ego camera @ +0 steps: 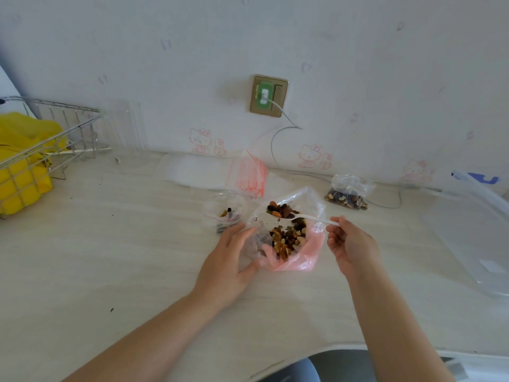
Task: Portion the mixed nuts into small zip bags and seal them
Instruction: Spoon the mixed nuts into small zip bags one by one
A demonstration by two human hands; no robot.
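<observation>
A clear and pink plastic bag (300,257) of mixed nuts (286,238) lies open mid-table. My left hand (228,260) grips its left side, fingers curled into the plastic. My right hand (349,241) pinches the handle of a white plastic spoon (311,216), whose bowl is heaped with nuts above the bag's mouth. A small zip bag (225,209) with a few nuts stands open just left of the big bag. A filled small zip bag (348,193) lies at the back right. A stack of empty red-striped zip bags (249,175) lies behind.
A wire rack (41,150) holding a yellow bag (19,166) stands at the far left. A white cable (283,133) runs from a wall socket (268,96) down onto the table. A large clear plastic bag (473,224) covers the right side. The table's front edge curves at bottom right.
</observation>
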